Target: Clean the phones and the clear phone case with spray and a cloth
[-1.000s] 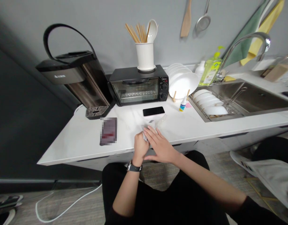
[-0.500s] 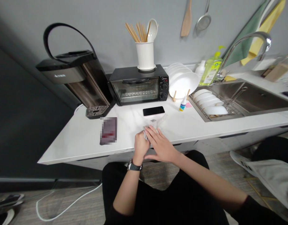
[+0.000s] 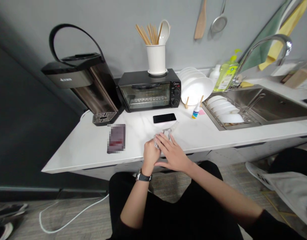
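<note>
My left hand (image 3: pixel 150 154), with a watch on its wrist, is curled into a fist at the front edge of the white counter (image 3: pixel 88 146) and pinches a small clear plastic wrapper (image 3: pixel 166 134). My right hand (image 3: pixel 171 154) lies over the wrapper with its fingers stretched out flat, touching the left hand. What is inside the wrapper I cannot make out. A black phone (image 3: pixel 164 118) lies face up just behind the hands.
A dark booklet (image 3: pixel 116 138) lies left of the hands. Behind stand a water dispenser (image 3: pixel 80 83), a toaster oven (image 3: pixel 148 90) with a utensil holder (image 3: pixel 156 56) on top, stacked plates (image 3: pixel 197 87), a small bottle (image 3: pixel 195 112), a sink (image 3: pixel 263 105) with dishes.
The hands have stayed together on the wrapper, shifting only slightly. The camera has drifted a little.
</note>
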Tool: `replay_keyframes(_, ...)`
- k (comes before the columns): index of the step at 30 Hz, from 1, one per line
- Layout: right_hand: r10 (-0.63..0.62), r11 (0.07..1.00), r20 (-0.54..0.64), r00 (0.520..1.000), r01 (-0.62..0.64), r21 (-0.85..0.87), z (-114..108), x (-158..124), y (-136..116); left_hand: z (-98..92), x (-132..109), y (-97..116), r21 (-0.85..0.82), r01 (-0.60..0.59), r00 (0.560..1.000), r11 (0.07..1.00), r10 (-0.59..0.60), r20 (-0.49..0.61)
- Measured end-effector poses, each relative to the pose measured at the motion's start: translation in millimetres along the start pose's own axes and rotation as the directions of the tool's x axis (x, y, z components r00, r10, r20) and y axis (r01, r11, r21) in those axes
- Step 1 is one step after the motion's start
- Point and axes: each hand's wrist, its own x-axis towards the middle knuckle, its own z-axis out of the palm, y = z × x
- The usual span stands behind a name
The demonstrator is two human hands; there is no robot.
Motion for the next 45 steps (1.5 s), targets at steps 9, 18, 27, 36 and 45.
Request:
replay_keyframes(9,0.269,0.958,-0.097,0.958,-0.277,-0.079,-13.0,8.4,60.9,-0.4,0.0,7.4,-0.156,-0.065,0.998,0.986,0.06,-0.034)
replay_keyframes(18,-0.027,0.998,-0.012,1.0,0.027,0.05,5.5,4.0,-1.9,2.2,0.9,-4.4,-0.023,0.006,1.0,1.0,-0.006,-0.004)
replay_keyframes(27,0.212,0.976,-0.089,0.973,-0.216,-0.036,-1.1,11.9,51.4,0.5,0.2,5.9,-0.123,-0.042,0.999,0.992,0.039,-0.024)
replay_keyframes(36,0.114,0.993,-0.041,0.993,-0.114,0.017,0.5,5.0,30.4,2.5,-1.4,-1.4,-0.036,-0.023,1.0,0.999,0.023,0.006)
replay_keyframes(45,0.053,0.995,-0.042,0.998,-0.049,0.092,4.3,5.5,15.2,1.3,-1.3,-1.2,-0.039,-0.042,0.999,0.998,0.041,-0.014)
